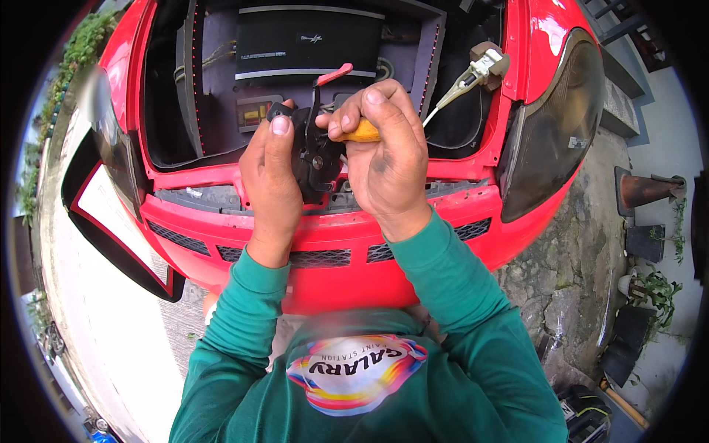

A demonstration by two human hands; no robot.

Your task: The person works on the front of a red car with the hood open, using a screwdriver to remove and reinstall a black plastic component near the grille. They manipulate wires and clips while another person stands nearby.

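Observation:
My left hand is closed round the left side of a black metal latch, its thumb pointing up along it. From the latch a thin lever with a pinkish-red tip rises toward the car's bay. My right hand grips a tool by its yellow handle, fist curled and thumb on top. The handle points at the latch's right side; the tool's working end is hidden. Both hands are above the front edge of a red car.
Beyond my hands, the open bay holds a black amplifier. A white plastic fitting with a pale cable sticks out at the bay's right. Dark headlights flank the opening. A black-edged panel leans at the left; potted plants stand far right.

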